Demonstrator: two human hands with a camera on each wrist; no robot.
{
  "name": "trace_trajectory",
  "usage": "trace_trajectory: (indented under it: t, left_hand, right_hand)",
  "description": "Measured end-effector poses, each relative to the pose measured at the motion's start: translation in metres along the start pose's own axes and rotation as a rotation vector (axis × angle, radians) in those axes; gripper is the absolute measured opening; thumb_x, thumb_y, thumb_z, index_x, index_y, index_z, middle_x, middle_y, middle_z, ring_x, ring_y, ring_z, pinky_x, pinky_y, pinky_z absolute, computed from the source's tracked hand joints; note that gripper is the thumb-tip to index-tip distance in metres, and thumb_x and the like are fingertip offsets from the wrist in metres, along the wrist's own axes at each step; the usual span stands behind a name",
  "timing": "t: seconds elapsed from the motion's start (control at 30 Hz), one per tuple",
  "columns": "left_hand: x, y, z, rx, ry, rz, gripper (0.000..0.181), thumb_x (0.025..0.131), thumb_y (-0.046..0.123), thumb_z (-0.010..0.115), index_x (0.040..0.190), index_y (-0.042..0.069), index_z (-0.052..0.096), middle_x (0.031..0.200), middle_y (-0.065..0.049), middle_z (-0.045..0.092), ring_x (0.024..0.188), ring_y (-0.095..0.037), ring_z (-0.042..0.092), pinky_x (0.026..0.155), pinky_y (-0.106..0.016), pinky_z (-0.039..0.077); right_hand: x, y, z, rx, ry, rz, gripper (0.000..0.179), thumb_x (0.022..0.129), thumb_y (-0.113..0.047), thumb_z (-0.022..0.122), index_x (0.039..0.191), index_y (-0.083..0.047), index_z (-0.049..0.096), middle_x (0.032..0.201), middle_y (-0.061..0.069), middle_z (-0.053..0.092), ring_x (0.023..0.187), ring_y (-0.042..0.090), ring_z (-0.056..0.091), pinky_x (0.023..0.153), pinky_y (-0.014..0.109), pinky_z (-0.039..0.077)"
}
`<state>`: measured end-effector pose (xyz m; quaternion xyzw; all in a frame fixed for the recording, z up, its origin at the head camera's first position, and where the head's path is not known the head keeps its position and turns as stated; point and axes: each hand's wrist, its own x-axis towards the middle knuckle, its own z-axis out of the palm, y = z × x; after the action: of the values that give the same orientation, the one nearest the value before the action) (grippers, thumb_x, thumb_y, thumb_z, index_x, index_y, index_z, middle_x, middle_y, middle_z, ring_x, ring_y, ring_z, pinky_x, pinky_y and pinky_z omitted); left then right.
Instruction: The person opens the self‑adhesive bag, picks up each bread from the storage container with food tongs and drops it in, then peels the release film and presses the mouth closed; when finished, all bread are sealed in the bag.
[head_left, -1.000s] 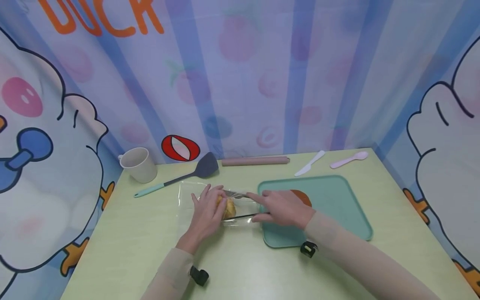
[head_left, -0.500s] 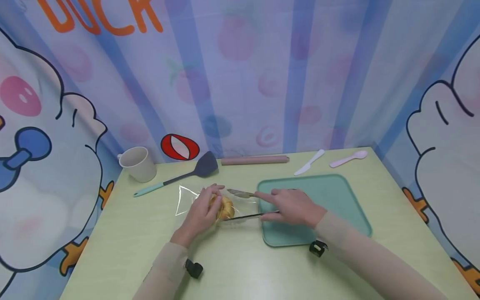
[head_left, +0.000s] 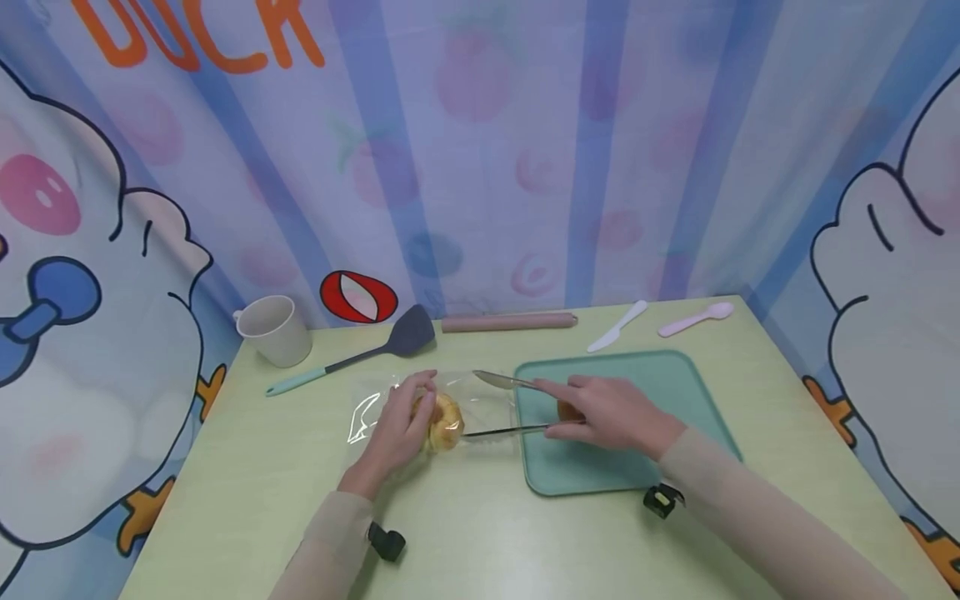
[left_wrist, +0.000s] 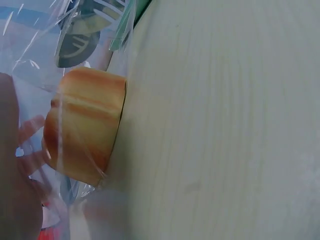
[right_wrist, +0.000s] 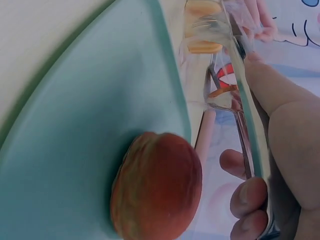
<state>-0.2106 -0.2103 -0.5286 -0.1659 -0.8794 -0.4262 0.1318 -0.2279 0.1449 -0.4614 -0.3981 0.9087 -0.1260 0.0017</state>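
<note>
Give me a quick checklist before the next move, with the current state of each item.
1. Right hand holding the tongs: ok.
2. Tongs spread, not gripping the bread: ok.
3. Bread inside the clear bag: ok, film covers it in the left wrist view.
4. Left hand at the bread: ok; how firm its hold is, cannot tell.
5. Tong tips free of the film: cannot tell.
6. Brown bun on the green tray: ok.

Booth-like set; cartoon-print curtains (head_left: 480, 192) around pale table (head_left: 510, 550)
</note>
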Motion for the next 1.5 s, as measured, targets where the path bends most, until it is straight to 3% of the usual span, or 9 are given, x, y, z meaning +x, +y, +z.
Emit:
trace_trajectory:
  t: [0.17,0.4,0.63,0.9,1.2,1.5]
  left_hand:
    - [-0.004,-0.002,0.001,-0.003,-0.004,-0.034,0.011,0.111,0.017,0.047,0.115,0.012,0.056,0.150,-0.017,0.058,0.146,-0.040,0.047,0.122,-0.076,0.011]
    - [-0.006,-0.002,-0.001,-0.025,-0.020,-0.083,0.022,0.113,0.023,0.045,0.121,0.007,0.056,0.154,-0.015,0.055,0.147,-0.040,0.045,0.120,-0.063,0.035]
    - [-0.005,-0.002,0.000,-0.045,-0.028,-0.090,0.022,0.112,0.021,0.044,0.122,0.004,0.055,0.152,-0.015,0.057,0.146,-0.041,0.046,0.120,-0.063,0.035]
    - [-0.004,-0.003,0.000,-0.058,-0.031,-0.086,0.021,0.112,0.022,0.045,0.122,0.006,0.056,0.151,-0.016,0.058,0.145,-0.041,0.048,0.119,-0.063,0.036]
    - [0.000,-0.004,0.002,-0.053,-0.020,-0.058,0.014,0.112,0.020,0.046,0.118,0.012,0.055,0.150,-0.016,0.059,0.144,-0.038,0.050,0.118,-0.061,0.038]
    - [0.000,-0.004,0.003,-0.046,-0.001,-0.041,0.017,0.111,0.019,0.048,0.120,0.007,0.057,0.149,-0.014,0.060,0.143,-0.039,0.051,0.119,-0.060,0.038]
  right_hand:
    - [-0.012,0.007,-0.002,-0.011,0.025,0.025,0.074,0.097,-0.061,0.067,0.159,-0.026,0.048,0.094,-0.002,0.066,0.072,0.006,0.053,0.060,0.029,0.046]
    - [-0.035,0.022,-0.008,0.001,0.045,0.107,0.075,0.095,-0.063,0.067,0.158,-0.027,0.049,0.092,-0.001,0.063,0.067,0.005,0.050,0.060,0.028,0.043]
    - [-0.057,0.035,-0.015,0.016,0.086,0.139,0.074,0.096,-0.059,0.070,0.158,-0.024,0.050,0.080,-0.009,0.053,0.062,0.002,0.040,0.055,0.023,0.037]
    - [-0.083,0.049,-0.018,0.058,0.084,0.272,0.073,0.095,-0.062,0.069,0.158,-0.032,0.048,0.082,-0.011,0.050,0.061,0.005,0.040,0.050,0.025,0.034]
    - [-0.111,0.067,-0.010,0.065,0.116,0.276,0.071,0.096,-0.058,0.070,0.156,-0.024,0.052,0.081,-0.015,0.050,0.059,0.001,0.038,0.050,0.024,0.034]
    - [-0.133,0.074,0.000,0.117,0.084,0.331,0.072,0.096,-0.059,0.069,0.155,-0.021,0.052,0.078,-0.015,0.050,0.059,0.001,0.040,0.048,0.025,0.033]
